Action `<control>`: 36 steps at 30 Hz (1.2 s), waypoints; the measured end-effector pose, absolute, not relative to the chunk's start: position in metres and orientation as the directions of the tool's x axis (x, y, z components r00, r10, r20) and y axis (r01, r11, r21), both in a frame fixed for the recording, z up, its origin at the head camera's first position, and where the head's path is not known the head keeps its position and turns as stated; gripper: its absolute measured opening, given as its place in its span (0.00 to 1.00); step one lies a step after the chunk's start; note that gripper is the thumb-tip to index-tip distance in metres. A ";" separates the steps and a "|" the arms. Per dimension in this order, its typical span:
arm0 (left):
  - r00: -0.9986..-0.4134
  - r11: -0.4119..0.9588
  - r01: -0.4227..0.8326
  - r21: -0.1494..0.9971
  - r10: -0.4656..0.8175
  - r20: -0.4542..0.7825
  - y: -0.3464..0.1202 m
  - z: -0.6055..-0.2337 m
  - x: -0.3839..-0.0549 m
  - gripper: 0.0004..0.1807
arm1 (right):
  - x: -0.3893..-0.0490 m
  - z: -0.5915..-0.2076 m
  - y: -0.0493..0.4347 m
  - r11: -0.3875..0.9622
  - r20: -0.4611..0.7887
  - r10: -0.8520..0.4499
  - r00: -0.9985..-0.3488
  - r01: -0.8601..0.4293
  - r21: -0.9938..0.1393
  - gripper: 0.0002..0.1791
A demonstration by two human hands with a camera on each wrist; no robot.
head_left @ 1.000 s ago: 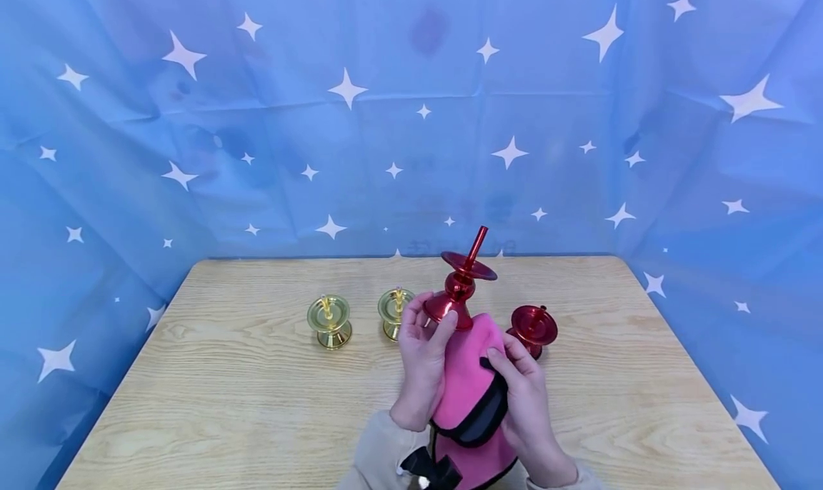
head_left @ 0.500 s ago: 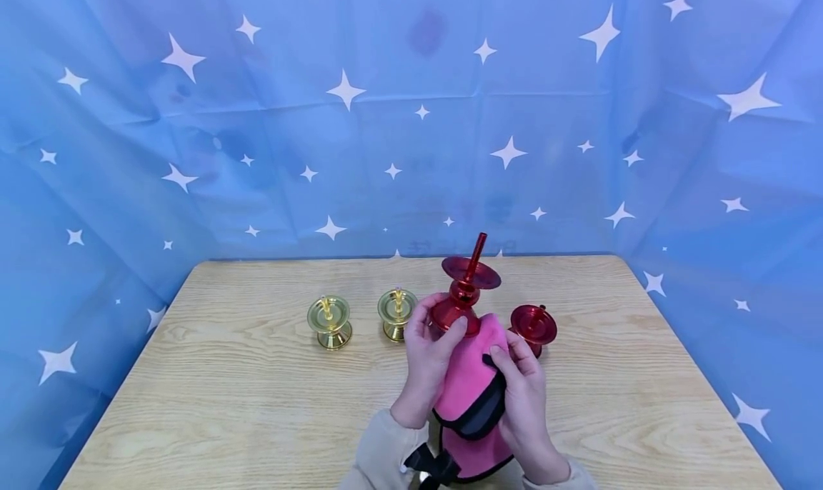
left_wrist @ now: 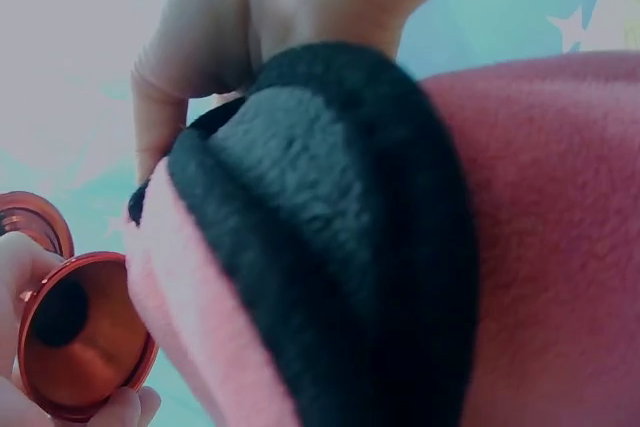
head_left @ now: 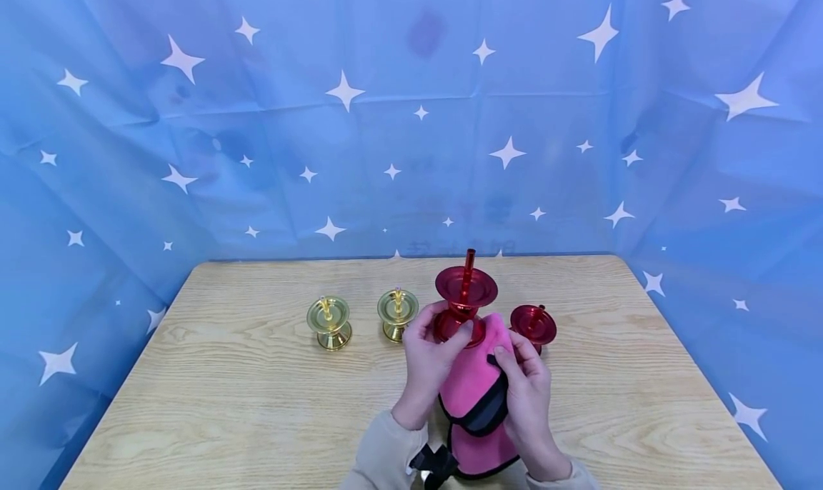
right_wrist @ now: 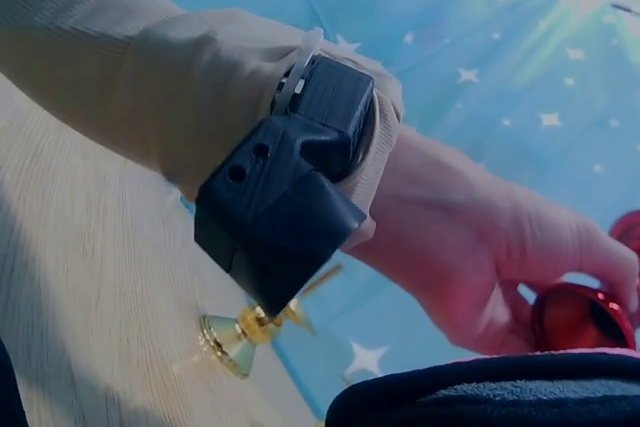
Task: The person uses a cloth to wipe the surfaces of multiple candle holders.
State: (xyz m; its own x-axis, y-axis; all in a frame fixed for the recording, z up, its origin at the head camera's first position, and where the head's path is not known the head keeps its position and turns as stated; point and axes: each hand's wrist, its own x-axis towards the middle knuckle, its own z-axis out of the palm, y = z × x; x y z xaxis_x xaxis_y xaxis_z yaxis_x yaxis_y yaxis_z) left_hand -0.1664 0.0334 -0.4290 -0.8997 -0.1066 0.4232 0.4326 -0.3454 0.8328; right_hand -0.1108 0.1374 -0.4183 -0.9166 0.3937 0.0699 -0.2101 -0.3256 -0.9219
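My left hand (head_left: pixel 429 365) grips the flared base of a shiny red candle holder (head_left: pixel 466 288), thumb in front, and holds it nearly upright above the table, its dish and central stem on top. In the left wrist view the hollow underside of the holder (left_wrist: pixel 90 337) shows beside the cloth. A pink cloth (head_left: pixel 472 379) with black edging and a grey patch hangs between my hands. Its upper right edge is pinched between thumb and fingers of my right hand (head_left: pixel 530 397). The cloth's upper end lies right at the holder's base, where the left fingers partly hide the contact.
Another red candle holder (head_left: pixel 534 326) stands behind my right hand. Two gold candle holders, one farther left (head_left: pixel 328 322) and one nearer the hands (head_left: pixel 397 313), stand on the wooden table (head_left: pixel 225 404). A blue star-printed curtain (head_left: pixel 386 133) encloses the back and sides.
The held red candle holder has come down a little and swung from a rightward tilt to nearly upright. The cloth and right hand shift slightly right.
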 end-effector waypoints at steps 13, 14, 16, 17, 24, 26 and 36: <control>-0.936 -0.251 0.334 0.909 0.030 0.352 0.027 -0.429 -0.172 0.17 | -0.114 -0.425 0.147 -0.309 0.057 0.385 -0.921 -0.187 -0.933 0.09; -0.933 -0.248 0.339 0.907 0.032 0.357 0.027 -0.429 -0.172 0.17 | -0.114 -0.425 0.148 -0.312 0.057 0.386 -0.921 -0.188 -0.931 0.09; -0.929 -0.214 0.357 0.909 0.023 0.370 0.028 -0.429 -0.174 0.17 | -0.114 -0.425 0.150 -0.312 0.052 0.398 -0.916 -0.188 -0.931 0.09; -0.928 -0.192 0.363 0.912 0.016 0.373 0.028 -0.429 -0.174 0.17 | -0.114 -0.425 0.151 -0.310 0.052 0.404 -0.913 -0.190 -0.931 0.09; -0.898 0.001 0.432 0.902 -0.085 0.431 0.029 -0.418 -0.174 0.15 | -0.110 -0.420 0.159 -0.326 0.033 0.467 -0.883 -0.207 -0.922 0.09; -0.902 0.025 0.421 0.907 -0.098 0.421 0.031 -0.423 -0.177 0.14 | -0.109 -0.418 0.161 -0.325 0.028 0.488 -0.873 -0.211 -0.922 0.09; -0.912 0.107 0.389 0.915 -0.094 0.399 0.041 -0.468 -0.199 0.13 | -0.102 -0.411 0.169 -0.342 0.002 0.534 -0.846 -0.217 -0.914 0.08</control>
